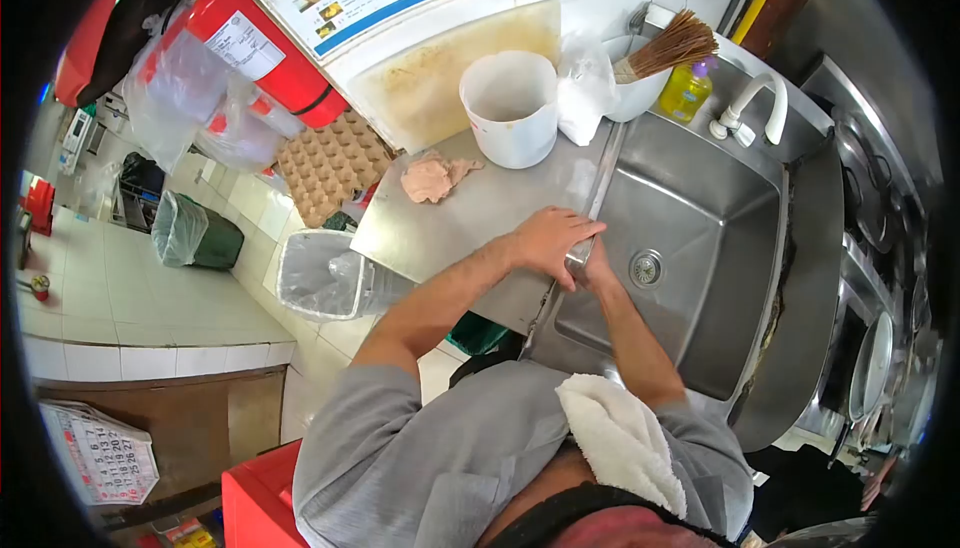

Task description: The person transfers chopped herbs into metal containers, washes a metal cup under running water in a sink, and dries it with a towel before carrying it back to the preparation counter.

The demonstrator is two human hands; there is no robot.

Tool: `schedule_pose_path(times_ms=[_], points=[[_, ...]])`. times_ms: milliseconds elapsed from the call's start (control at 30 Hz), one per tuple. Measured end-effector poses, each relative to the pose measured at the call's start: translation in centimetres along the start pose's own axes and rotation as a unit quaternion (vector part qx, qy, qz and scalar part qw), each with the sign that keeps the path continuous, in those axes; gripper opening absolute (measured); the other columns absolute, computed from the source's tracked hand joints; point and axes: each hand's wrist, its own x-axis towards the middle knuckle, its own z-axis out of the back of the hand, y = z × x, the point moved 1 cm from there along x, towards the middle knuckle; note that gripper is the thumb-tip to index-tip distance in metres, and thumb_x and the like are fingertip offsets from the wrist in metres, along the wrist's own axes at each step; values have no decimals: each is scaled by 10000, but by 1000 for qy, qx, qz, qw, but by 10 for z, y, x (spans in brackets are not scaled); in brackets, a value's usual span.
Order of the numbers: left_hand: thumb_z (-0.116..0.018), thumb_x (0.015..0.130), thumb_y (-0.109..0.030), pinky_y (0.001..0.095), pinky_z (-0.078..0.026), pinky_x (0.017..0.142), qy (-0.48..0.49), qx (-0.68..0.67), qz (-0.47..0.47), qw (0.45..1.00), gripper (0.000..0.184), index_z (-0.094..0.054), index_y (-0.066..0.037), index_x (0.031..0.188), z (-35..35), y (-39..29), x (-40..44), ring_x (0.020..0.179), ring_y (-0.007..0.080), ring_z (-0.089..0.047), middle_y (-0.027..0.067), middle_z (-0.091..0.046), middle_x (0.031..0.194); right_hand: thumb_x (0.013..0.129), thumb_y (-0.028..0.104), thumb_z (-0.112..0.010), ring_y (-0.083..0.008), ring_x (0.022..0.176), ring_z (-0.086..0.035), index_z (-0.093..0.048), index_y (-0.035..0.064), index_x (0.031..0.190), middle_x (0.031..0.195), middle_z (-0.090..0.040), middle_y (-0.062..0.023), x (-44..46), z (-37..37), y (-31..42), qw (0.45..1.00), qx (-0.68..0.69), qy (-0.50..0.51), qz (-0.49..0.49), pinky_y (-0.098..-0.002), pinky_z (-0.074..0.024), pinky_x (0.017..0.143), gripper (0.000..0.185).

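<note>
My left hand (548, 245) reaches over the near-left rim of the steel sink (745, 223), its fingers bent over a short strip of shiny metal (581, 252). I cannot tell whether that strip is a separate object or part of the rim. Close against it from the sink side is my right hand (598, 270), its fingers mostly hidden behind the left hand. On the steel counter (425, 243) to the left lies a crumpled pinkish-brown lump (428, 179). A white plastic bucket (510, 113) stands farther back on the counter.
Behind the sink are a white tub (632, 98) with a stick brush (672, 46), a yellow soap bottle (686, 91), a white plastic bag (583, 83) and a faucet (745, 113). A lined bin (322, 276), egg trays (332, 163) and a fire extinguisher (250, 48) are leftward.
</note>
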Motion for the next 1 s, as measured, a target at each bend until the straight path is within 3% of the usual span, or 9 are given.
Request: schedule_pose_path(times_ms=[167, 200, 267, 367, 533, 667, 800, 933, 1000], points=[[-828, 441, -491, 379, -429, 908, 41, -27, -28, 998, 1051, -413, -83, 1316, -8, 3, 0, 1081, 300, -537, 124, -561, 1199, 685, 213, -702, -231, 1005, -588, -594, 113, 1078, 1115, -602, -90, 4, 5, -13, 892, 387, 105, -208, -381, -471, 833, 419], [-828, 441, -491, 379, -429, 908, 46, -34, -32, 998, 1051, -413, -83, 1316, -4, 4, 4, 1081, 300, -537, 124, -561, 1199, 662, 226, -714, -237, 987, -592, -596, 110, 1068, 1085, -611, -92, 23, 6, -26, 954, 141, 246, -93, -385, -474, 823, 439], [-831, 439, -485, 385, -439, 896, 125, -103, 37, 986, 1041, -429, -74, 1307, 8, 8, 13, 1072, 307, -543, 133, -564, 1192, 639, 244, -696, -272, 941, -595, -601, 106, 1039, 984, -631, -98, 21, 9, -3, 933, -234, 222, 160, -406, -472, 806, 433], [-832, 444, -476, 384, -447, 878, 135, -115, 56, 983, 1029, -437, -63, 1301, 6, 12, 16, 1064, 320, -547, 146, -567, 1183, 652, 243, -659, -304, 945, -587, -605, 114, 1028, 971, -627, -99, -1, -12, 3, 934, -307, -15, 180, -425, -463, 801, 401], [-822, 456, -435, 394, -420, 910, 67, -12, 32, 997, 984, -449, -69, 1289, 1, -8, -1, 1083, 296, -537, 129, -546, 1216, 692, 237, -624, -307, 943, -591, -601, 121, 1045, 1028, -616, -94, -12, -23, 15, 922, -351, -64, 147, -413, -472, 811, 372], [-808, 482, -356, 429, -373, 945, -92, 100, -42, 990, 901, -461, -70, 1263, -12, -31, -27, 1110, 256, -506, 92, -520, 1235, 757, 202, -622, -237, 904, -612, -592, 106, 1061, 1031, -617, -79, -4, -22, 0, 995, 6, -31, 94, -359, -504, 753, 320], [-810, 484, -331, 442, -361, 947, -216, 237, -50, 946, 884, -462, -71, 1254, -35, -31, -48, 1126, 251, -486, 84, -509, 1240, 780, 179, -620, -194, 895, -612, -575, 88, 1081, 1026, -614, -76, -3, -48, 15, 958, 251, -136, -18, -330, -511, 728, 317], [-817, 494, -310, 397, -362, 956, -114, 105, -10, 988, 866, -474, -77, 1254, -6, -33, -33, 1127, 249, -487, 83, -508, 1247, 804, 156, -618, -151, 887, -613, -557, 71, 1100, 1021, -612, -73, 1, -29, 24, 882, 446, 19, -154, -302, -519, 704, 315], [-826, 511, -326, 390, -358, 977, -35, 35, -6, 999, 858, -485, -67, 1255, 3, -20, -15, 1141, 267, -490, 94, -516, 1254, 819, 168, -610, -178, 883, -616, -537, 41, 1113, 1019, -610, -95, 9, -8, 33, 944, 104, 267, -162, -315, -519, 704, 328]])
